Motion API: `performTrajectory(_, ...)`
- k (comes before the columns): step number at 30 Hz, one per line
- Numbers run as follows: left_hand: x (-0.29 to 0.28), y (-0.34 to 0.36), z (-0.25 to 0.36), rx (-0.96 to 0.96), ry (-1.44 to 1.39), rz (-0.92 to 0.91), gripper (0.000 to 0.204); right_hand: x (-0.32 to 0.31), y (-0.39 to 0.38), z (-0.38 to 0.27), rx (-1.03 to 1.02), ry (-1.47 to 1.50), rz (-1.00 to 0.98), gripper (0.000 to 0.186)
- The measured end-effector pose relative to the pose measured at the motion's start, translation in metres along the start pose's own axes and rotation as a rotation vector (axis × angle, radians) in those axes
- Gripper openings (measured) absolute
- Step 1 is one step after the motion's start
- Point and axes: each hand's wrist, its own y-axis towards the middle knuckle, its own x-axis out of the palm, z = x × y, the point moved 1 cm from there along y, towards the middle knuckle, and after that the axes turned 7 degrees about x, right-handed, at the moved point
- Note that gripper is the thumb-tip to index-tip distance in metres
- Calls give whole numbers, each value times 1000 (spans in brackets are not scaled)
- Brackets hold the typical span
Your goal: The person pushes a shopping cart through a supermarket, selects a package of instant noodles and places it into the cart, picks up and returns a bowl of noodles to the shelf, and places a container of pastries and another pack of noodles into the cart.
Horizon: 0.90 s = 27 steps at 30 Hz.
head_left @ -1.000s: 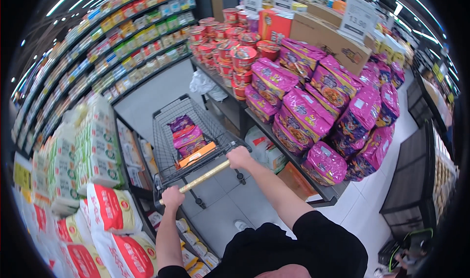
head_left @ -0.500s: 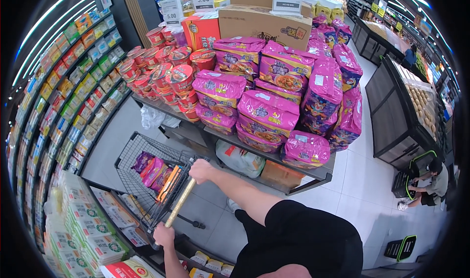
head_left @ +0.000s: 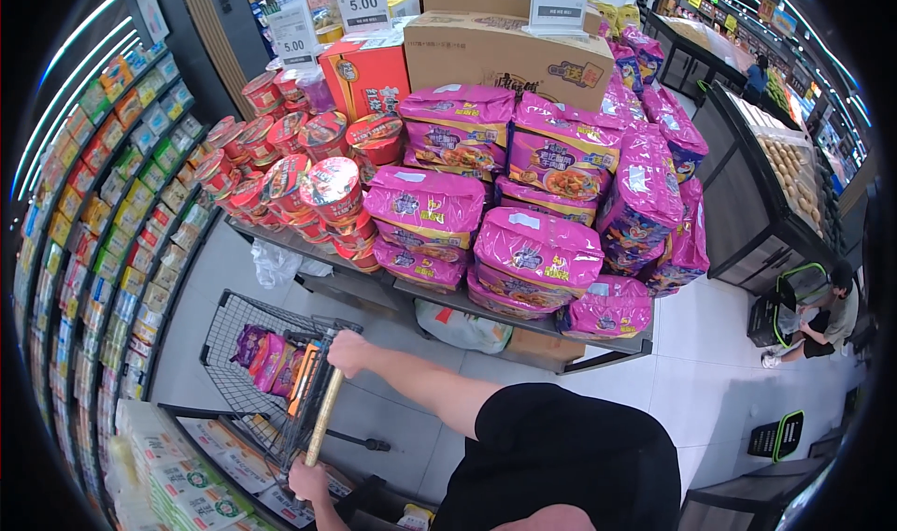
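My right hand [head_left: 348,351] and, lower down, my left hand [head_left: 308,480] are closed around the pale yellow handle bar [head_left: 325,411] of a wire shopping cart [head_left: 227,336]. The cart holds purple and pink packs [head_left: 271,366] and a flat orange piece [head_left: 301,381] near the handle. Beyond it stands a dark display table [head_left: 607,349], stacked with large pink noodle packs [head_left: 537,255], red cup noodles [head_left: 327,193], a red box [head_left: 364,78] and brown cartons [head_left: 500,59].
Shelves of small packets [head_left: 103,251] curve along the left. White-green packs [head_left: 177,470] are stacked at lower left. On the right are a produce stand [head_left: 775,180], a crouching person [head_left: 818,321] at a black basket [head_left: 771,316], another basket [head_left: 775,435], and a distant person [head_left: 757,80].
The view has swung right, bringing the display to the middle and the crouching person further into view. The cart now sits further left and angled leftward, with both hands still on its handle.
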Motion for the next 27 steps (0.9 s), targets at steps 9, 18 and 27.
performTrajectory(9, 21, 67, -35, -27, 31, -51, 11, -11, 72, -2, -24, 33, -2, 15)
performTrajectory(18, 44, 140, -73, 28, 6, 64, 9, -17, 147, -6, 12, -20, -3, 16)
performTrajectory(27, 44, 223, -104, 53, -30, 25, 7, -20, 232, -13, 73, -60, -19, 15)
